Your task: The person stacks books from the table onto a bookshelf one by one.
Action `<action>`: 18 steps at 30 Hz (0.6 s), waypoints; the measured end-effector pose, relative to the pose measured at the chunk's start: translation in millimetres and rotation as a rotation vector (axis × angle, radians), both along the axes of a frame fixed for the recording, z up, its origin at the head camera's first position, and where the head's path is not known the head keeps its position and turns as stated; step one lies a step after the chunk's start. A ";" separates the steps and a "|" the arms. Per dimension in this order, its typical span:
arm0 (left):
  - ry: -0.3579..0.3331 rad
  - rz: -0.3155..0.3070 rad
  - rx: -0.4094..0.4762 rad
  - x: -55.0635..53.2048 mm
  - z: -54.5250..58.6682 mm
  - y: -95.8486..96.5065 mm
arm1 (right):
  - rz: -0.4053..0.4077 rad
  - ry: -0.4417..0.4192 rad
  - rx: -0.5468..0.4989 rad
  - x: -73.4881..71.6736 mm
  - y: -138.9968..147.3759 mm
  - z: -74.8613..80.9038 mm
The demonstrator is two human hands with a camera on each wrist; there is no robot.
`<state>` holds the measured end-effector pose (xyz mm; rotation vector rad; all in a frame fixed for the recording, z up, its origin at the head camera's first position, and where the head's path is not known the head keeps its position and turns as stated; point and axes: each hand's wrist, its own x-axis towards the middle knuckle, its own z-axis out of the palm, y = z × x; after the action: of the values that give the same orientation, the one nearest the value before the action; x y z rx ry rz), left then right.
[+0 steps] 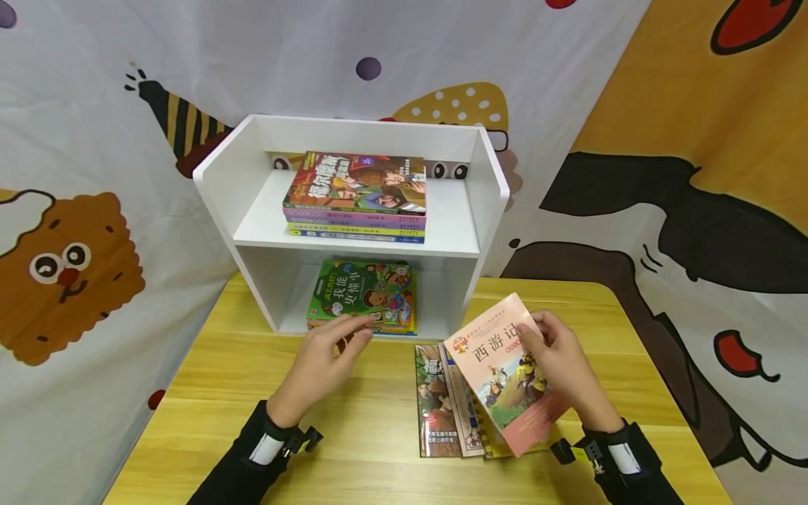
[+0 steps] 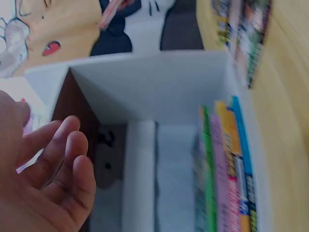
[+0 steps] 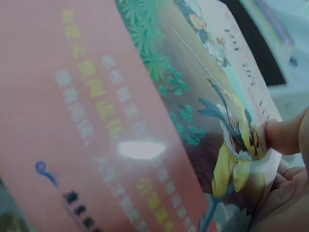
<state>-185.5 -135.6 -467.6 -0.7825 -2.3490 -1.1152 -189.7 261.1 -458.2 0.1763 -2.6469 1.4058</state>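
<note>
My right hand [image 1: 564, 368] pinches a pink book [image 1: 499, 372] by its right edge, thumb on the cover and fingers behind. In the right wrist view the pink book [image 3: 159, 121] fills most of the picture, tilted. Beneath it on the table lie several overlapping books, the leftmost with a brown-green cover [image 1: 435, 407]. My left hand [image 1: 325, 365] hovers in front of the shelf's lower compartment, fingers loosely bent, holding nothing. Just beyond it, a stack topped by a green book [image 1: 362, 291] lies in that compartment. The left wrist view shows the same hand [image 2: 58, 169] beside the compartment.
A white two-tier shelf [image 1: 353, 249] stands at the back of the wooden table [image 1: 360, 449]. Its upper level bears a stack of books topped by a red-brown one [image 1: 360, 182]. A cartoon-printed cloth [image 1: 303, 63] hangs behind.
</note>
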 end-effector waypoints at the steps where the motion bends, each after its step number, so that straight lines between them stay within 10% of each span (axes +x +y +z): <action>1: 0.014 -0.022 0.009 2.0 4.6 3.8 | 0.032 0.015 -0.030 1.5 -5.8 3.5; 9: 0.024 -0.220 -0.039 18.1 30.2 42.3 | 0.308 0.026 -0.169 11.7 -58.0 21.2; 18: 0.010 -0.297 -0.112 20.6 22.3 54.8 | 0.451 0.071 -0.178 22.0 -101.3 46.5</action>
<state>-164.9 -80.9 -445.3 -1.2062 -2.3556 -1.0969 -167.7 159.7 -411.8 0.8283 -2.5037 1.7102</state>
